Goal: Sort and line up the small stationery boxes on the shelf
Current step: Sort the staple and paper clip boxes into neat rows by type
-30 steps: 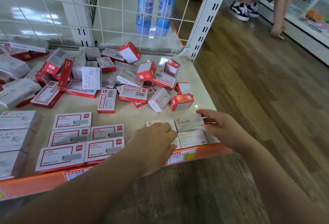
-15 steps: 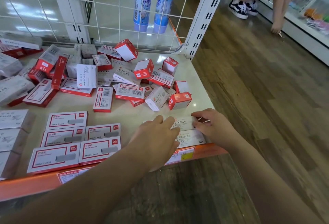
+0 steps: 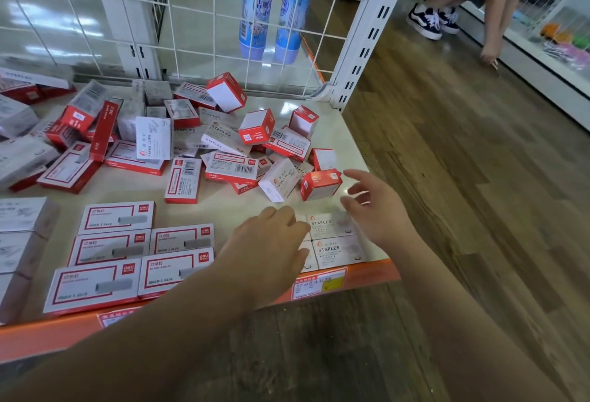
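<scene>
Both hands hovered with relaxed fingers, holding nothing. The left grip (image 3: 271,242) lay over the white staples boxes (image 3: 335,238), set flush at the shelf (image 3: 364,146) front, probably to square the row. The right grip (image 3: 372,207) was spread just right of them. The unsorted pile (image 3: 230,146) lay beyond both grips, a red box (image 3: 321,183) nearest the right fingers.

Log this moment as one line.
hands: left hand open, resting on white STAPLES boxes | right hand open above them | red-and-white box pile unsorted
</scene>
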### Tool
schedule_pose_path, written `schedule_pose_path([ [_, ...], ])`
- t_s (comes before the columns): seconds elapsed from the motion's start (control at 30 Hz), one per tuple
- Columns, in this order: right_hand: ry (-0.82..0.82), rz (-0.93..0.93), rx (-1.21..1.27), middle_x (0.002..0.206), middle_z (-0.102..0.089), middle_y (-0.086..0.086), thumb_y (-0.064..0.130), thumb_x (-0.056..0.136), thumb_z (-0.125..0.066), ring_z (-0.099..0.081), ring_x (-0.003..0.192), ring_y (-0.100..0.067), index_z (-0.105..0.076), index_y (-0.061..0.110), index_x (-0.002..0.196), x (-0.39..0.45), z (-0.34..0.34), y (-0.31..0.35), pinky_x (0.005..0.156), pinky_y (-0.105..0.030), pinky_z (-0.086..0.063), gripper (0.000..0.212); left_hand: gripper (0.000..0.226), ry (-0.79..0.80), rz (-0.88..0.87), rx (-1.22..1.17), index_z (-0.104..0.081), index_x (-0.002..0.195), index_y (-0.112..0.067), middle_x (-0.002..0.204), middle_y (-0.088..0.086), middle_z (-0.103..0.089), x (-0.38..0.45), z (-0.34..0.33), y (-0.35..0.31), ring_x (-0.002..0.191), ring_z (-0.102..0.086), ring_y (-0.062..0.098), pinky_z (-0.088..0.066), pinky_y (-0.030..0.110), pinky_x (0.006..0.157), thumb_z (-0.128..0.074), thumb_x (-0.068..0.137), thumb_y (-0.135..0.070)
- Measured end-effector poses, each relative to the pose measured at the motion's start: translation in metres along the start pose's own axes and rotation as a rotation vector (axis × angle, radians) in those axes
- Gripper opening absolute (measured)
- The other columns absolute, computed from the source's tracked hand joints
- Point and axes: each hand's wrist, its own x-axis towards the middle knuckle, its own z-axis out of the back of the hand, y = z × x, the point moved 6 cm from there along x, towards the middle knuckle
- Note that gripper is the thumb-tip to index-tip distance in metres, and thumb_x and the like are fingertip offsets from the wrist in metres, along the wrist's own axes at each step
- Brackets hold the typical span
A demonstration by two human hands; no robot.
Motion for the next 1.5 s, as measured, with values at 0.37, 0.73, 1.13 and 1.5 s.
schedule_pose_path([
  [0.37, 0.039, 0.049, -0.001, 0.098, -0.060, -0.002, 0.009, 0.089, -0.057, -0.053, 0.082, -0.015, -0.060, 0.022, 0.111, 0.008, -0.010, 0.025, 0.064, -0.021, -0.037, 0.026, 0.039, -0.024, 0.148, -0.147, -0.040, 0.134, -0.033, 0.138, -0.012, -0.041, -0.019, 0.023, 0.034, 0.122, -0.042, 0.009, -0.041, 0.023, 0.092, -0.041, 0.095, -0.039],
  [0.73, -0.060, 0.079, 0.089, 0.076, -0.056, 0.015, 0.017, 0.085, -0.067, -0.053, 0.062, -0.004, -0.055, 0.026, 0.100, -0.031, 0.017, 0.064, 0.048, -0.011, -0.037, 0.021, 0.031, -0.079, 0.270, -0.170, -0.050, 0.124, -0.034, 0.129, -0.013, -0.050, -0.052, 0.054, 0.067, 0.107, -0.050, 0.006, -0.043, 0.019, 0.086, -0.047, 0.094, -0.037],
  [1.13, 0.153, 0.287, 0.034, 0.101, -0.057, 0.015, 0.025, 0.085, -0.065, -0.053, 0.087, -0.001, -0.052, 0.029, 0.107, -0.078, -0.040, 0.155, 0.076, -0.004, -0.038, 0.026, 0.033, -0.145, 0.541, -0.418, -0.060, 0.110, -0.023, 0.095, -0.008, -0.060, -0.087, 0.085, 0.109, 0.077, -0.056, 0.006, -0.044, 0.021, 0.062, -0.042, 0.094, -0.045],
  [1.5, 0.210, 0.403, 0.053, 0.097, -0.054, 0.018, 0.024, 0.084, -0.067, -0.054, 0.082, 0.001, -0.047, 0.033, 0.100, -0.097, -0.074, 0.189, 0.074, -0.002, -0.039, 0.027, 0.034, -0.267, 0.722, -0.911, -0.066, 0.075, -0.013, 0.069, 0.000, -0.071, -0.110, 0.078, 0.138, 0.069, -0.068, 0.015, -0.055, 0.031, 0.076, -0.050, 0.093, -0.036],
])
